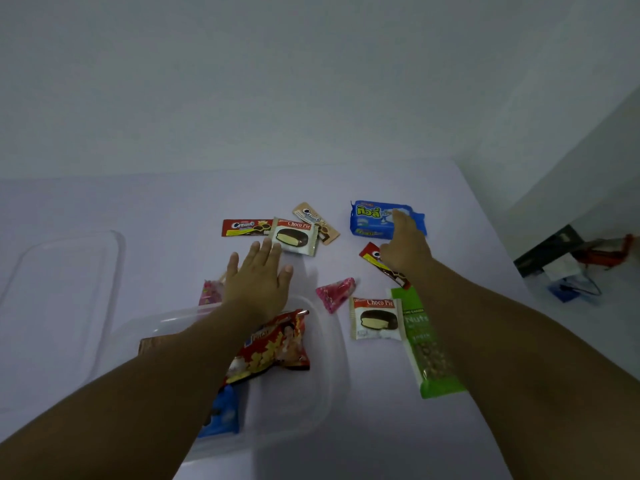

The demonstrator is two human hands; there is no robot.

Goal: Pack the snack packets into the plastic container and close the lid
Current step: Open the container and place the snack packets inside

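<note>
A clear plastic container [332,368] stands near me, holding a red snack bag [273,344], a blue packet [221,414] and a brown one [152,342]. Its clear lid [62,271] lies to the left. My left hand [259,278] reaches flat, fingers straight, beyond the container toward a Choco Pie packet [294,236]. My right hand [403,247] stretches to the blue biscuit pack [374,220], fingertips touching its top. Loose on the table lie a red Cream-O stick [242,227], a tan stick [317,221], another red stick [384,265], a pink packet [336,292], a second Choco Pie [375,318] and a green nut bar [426,344].
The white table [173,202] meets a white wall at the back. A pink packet [209,292] shows partly behind my left wrist. Off the table's right edge, on the floor, sit a dark box and red-and-blue items [568,265].
</note>
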